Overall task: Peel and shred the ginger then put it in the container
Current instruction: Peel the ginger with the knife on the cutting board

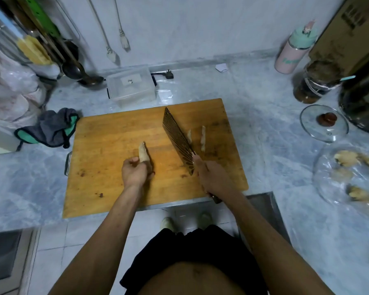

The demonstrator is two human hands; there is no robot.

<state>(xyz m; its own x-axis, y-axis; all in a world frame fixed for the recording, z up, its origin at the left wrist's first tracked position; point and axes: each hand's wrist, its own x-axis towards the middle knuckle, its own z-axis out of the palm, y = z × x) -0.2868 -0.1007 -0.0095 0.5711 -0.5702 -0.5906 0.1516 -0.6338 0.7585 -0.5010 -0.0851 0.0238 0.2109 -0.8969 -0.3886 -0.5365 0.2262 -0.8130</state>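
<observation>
Left hand (136,171): grips part-peeled ginger (142,153).
Right hand (211,177): grips cleaver (177,139).
Peelings (203,138): on board (107,167).
Remaining: shredding; container (131,87) unfilled.

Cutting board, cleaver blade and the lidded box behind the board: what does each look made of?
Cutting board: wood by the look, warm orange-brown with a matte, stained surface.
Cleaver, held in the right hand: probably metal, dark blade with a ribbed or striped pattern; the finish is hard to judge.
Lidded box: likely plastic, translucent and cloudy, with a pale label showing on top.
</observation>
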